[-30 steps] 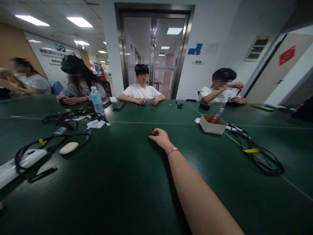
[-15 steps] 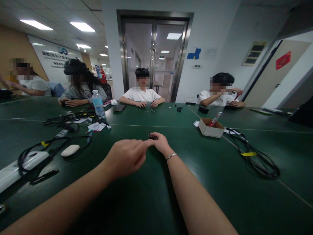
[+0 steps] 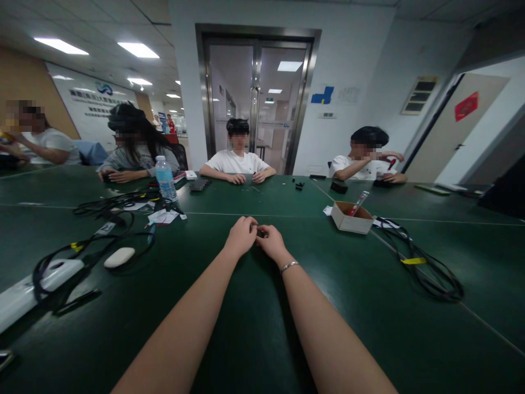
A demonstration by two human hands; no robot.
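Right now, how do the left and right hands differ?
The left hand has a bare wrist; the right hand wears a silver bracelet at its wrist.
The left hand's back hides most of its grip; the right hand's fingers visibly hold a small dark object.
Shared: both are close together, over the green table.

A single head-worn camera looks from the wearer's side of the green table [image 3: 369, 323], above its top, facing forward and down across it. The left hand [image 3: 241, 236] and right hand [image 3: 271, 241] show over the table at middle range, their forearms running in closer to the lens. The wide view meets the glass double door [image 3: 233, 82] beyond the table almost head-on and takes in ceiling lights [image 3: 138, 50] high above the table.
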